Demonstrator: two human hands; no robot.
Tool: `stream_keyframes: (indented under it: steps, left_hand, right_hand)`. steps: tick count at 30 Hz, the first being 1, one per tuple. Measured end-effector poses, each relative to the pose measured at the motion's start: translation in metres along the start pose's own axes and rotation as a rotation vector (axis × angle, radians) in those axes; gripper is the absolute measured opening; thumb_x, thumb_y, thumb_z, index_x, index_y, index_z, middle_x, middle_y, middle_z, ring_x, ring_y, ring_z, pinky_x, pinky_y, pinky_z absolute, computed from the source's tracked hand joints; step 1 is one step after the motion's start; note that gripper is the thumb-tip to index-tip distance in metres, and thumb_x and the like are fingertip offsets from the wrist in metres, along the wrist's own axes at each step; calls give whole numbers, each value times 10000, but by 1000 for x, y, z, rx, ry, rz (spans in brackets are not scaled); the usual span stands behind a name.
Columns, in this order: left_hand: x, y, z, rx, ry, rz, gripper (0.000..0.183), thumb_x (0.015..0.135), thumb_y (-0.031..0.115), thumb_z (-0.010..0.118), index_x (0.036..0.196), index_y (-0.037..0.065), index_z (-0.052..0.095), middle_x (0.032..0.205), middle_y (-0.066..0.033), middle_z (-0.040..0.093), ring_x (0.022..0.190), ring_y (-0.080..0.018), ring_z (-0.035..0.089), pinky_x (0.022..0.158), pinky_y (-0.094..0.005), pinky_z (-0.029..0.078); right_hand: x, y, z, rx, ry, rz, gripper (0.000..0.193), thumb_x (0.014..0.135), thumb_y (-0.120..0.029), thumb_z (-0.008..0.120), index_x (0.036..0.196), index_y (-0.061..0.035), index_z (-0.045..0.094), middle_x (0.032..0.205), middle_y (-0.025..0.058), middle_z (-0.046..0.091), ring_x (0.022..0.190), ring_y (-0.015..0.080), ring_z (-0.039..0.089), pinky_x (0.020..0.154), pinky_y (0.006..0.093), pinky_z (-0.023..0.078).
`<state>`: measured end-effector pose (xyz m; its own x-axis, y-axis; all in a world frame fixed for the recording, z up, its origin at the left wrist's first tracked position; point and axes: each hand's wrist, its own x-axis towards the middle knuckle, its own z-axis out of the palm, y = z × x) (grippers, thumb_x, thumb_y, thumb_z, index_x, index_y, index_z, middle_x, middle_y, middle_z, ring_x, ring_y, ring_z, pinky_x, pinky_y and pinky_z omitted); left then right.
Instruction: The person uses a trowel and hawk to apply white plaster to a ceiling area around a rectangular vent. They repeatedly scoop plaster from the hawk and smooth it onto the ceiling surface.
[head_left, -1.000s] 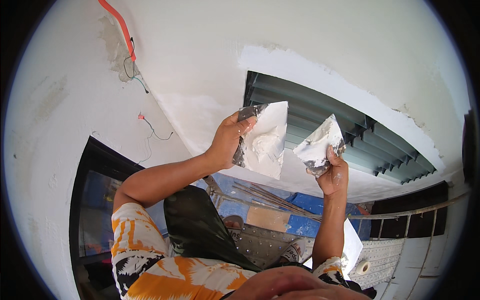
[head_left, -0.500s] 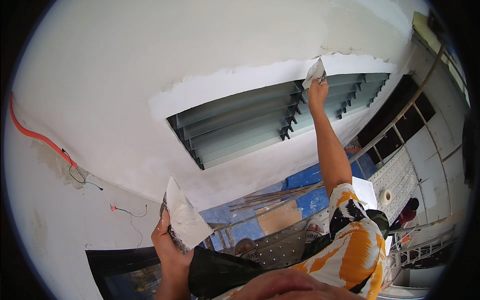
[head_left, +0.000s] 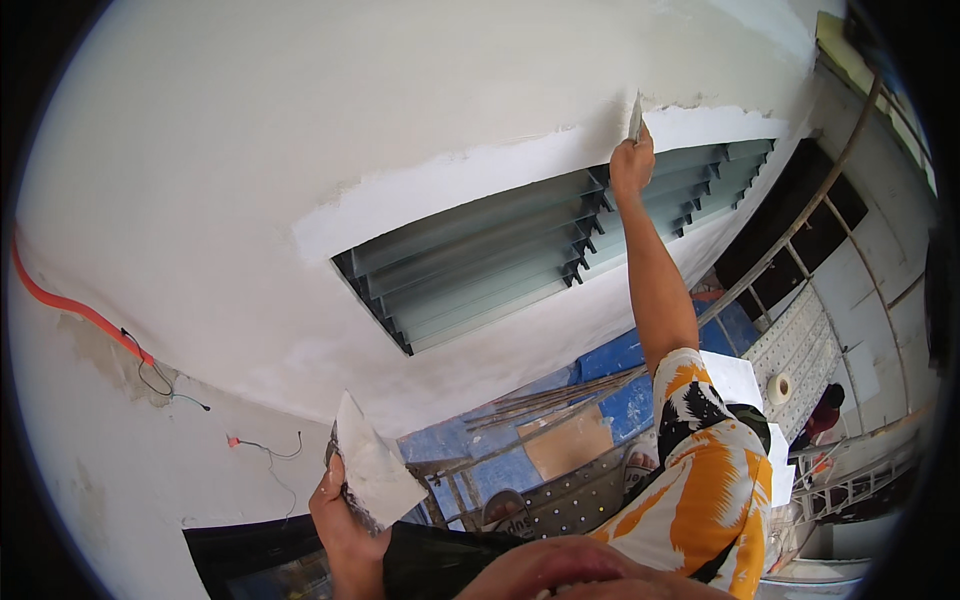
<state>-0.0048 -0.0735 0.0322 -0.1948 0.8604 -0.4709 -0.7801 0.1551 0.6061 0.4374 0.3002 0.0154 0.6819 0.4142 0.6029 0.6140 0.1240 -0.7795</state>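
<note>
— What is the right hand [head_left: 632, 165] holding?

— It is gripping a thin blade [head_left: 636, 115] by its lower end, arm reaching far up. The blade is standing nearly edge-on to the view, by the upper border of the white band [head_left: 450, 185] above the louvred window [head_left: 480, 270]. Whether it is touching the wall [head_left: 250, 150] is not showing clearly.

— And the left hand [head_left: 340, 512]?

— That one is sitting low, left of the window, clasping a flat plate [head_left: 378, 470] along its left side. Whitish paste [head_left: 365, 445] is coating the plate's face.

— So neither hand is hanging open?

— No, both are curling around what they are carrying; how hard they are squeezing is not showing.

— What is lying nearby?

— Blue boards [head_left: 505, 472] and a tan board [head_left: 568, 442] are lying below the window. A pale roll [head_left: 780, 388] is resting on perforated planking [head_left: 795, 345] to the right, and an orange tube [head_left: 75, 305] is curving along the far left.
</note>
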Motion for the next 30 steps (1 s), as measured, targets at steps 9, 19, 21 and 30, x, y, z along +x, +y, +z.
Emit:
stream_keyframes:
  steps: [9, 19, 21, 30]
  left_hand:
    - [-10, 0, -8, 11, -19, 12, 381, 1008, 259, 530, 1287, 1, 559, 1065, -104, 692, 894, -259, 680, 788, -401, 561]
    - [-9, -5, -12, 26, 1, 29, 443, 986, 246, 542, 1346, -12, 513, 1178, -131, 656, 999, -286, 665, 855, -426, 553]
    - [-12, -3, -14, 30, -6, 16, 413, 1003, 246, 532, 1329, -6, 531, 1143, -114, 673, 962, -265, 676, 828, -410, 562]
    - [-2, -9, -9, 36, -72, 37, 407, 1014, 228, 508, 1341, -14, 512, 1164, -127, 670, 974, -273, 680, 854, -414, 563]
  right_hand:
    - [-124, -91, 73, -144, -141, -48, 637, 828, -18, 607, 1438, -33, 423, 1293, 155, 502, 1079, 399, 536, 863, 512, 522]
    - [-106, -72, 18, 205, -142, 39, 460, 886, -12, 499, 1340, -7, 573, 1210, 216, 637, 1109, 384, 622, 912, 463, 507]
    - [-38, -30, 2, 104, 85, 64, 459, 884, -53, 447, 1314, 12, 592, 1181, 243, 654, 1070, 413, 639, 919, 466, 493]
    - [-68, -37, 68, 335, 48, -39, 423, 899, 10, 511, 1313, 82, 563, 1206, 249, 573, 1094, 422, 588, 958, 444, 465]
